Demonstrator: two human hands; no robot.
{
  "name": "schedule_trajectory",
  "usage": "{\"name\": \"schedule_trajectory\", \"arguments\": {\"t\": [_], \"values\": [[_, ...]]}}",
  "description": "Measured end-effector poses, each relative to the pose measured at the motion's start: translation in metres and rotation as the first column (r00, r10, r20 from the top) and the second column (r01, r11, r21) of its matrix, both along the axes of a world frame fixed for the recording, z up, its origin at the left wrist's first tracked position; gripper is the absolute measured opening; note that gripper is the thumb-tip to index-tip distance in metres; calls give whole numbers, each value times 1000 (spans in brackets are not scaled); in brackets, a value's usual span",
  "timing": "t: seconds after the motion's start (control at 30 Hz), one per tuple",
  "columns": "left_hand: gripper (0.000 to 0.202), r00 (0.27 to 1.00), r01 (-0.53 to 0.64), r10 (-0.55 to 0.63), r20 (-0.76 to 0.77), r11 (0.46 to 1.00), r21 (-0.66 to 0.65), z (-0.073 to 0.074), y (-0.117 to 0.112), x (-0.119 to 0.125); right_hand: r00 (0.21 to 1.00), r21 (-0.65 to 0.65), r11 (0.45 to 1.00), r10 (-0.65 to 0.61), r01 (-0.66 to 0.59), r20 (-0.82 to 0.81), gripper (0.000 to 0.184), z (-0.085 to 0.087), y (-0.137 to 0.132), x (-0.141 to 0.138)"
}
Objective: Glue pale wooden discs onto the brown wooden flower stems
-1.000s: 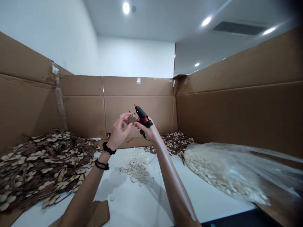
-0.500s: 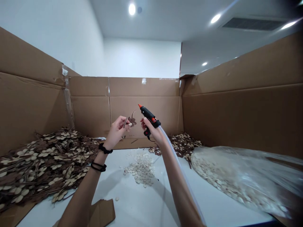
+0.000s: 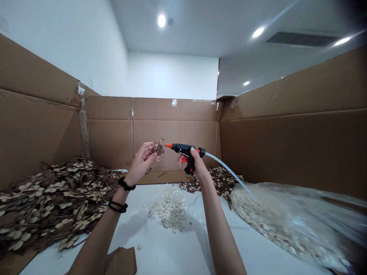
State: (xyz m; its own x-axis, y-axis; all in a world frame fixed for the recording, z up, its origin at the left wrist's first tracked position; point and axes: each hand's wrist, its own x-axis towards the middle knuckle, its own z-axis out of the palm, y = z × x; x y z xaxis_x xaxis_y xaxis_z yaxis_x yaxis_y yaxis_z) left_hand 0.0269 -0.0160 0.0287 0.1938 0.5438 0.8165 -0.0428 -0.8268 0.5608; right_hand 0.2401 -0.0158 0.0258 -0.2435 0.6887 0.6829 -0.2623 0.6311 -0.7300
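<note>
Pinched in the fingers of my left hand [image 3: 144,158] is a small brown flower-shaped piece [image 3: 159,148] with thin curled strips. My right hand [image 3: 197,162] is wrapped round the handle of a black and orange glue gun [image 3: 183,149]. Its orange nozzle points left, close to the flower piece; whether the two touch I cannot tell. A long translucent glue stick [image 3: 229,171] runs out of the gun's back and curves down to the right. Below both hands, small pale discs [image 3: 171,210] lie heaped on the white table [image 3: 160,254].
Many brown and cream flower pieces [image 3: 57,202] are piled at the left, with a smaller pile [image 3: 222,179] at the back right. A clear plastic bag [image 3: 286,214] of pale discs lies at the right. Cardboard walls [image 3: 174,133] surround the table; a cardboard scrap [image 3: 122,261] lies in front.
The glue gun has swung from pointing up and left to nearly level, its nozzle now beside the flower piece. My right hand has lowered slightly; the left has turned the piece a little.
</note>
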Motion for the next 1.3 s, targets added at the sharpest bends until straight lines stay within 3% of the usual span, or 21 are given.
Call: {"name": "schedule_trajectory", "arguments": {"t": [0.2,0.43,0.83,1.3], "values": [[17,1000,10,-10,-7,1000,-4,2,-6,1,992,54,999,-7,0,128,59,-2,0,4],[18,1000,5,-4,16,999,-39,0,-5,2,967,57,990,-140,131,211,56,1,-9,4],[16,991,-128,130,-11,985,120,0,-6,1,927,51,950,-312,309,206,56,5,-18,1],[16,985,-163,168,-36,980,114,-4,-3,-1,877,100,910,-414,402,244,57,3,-14,2]]}}
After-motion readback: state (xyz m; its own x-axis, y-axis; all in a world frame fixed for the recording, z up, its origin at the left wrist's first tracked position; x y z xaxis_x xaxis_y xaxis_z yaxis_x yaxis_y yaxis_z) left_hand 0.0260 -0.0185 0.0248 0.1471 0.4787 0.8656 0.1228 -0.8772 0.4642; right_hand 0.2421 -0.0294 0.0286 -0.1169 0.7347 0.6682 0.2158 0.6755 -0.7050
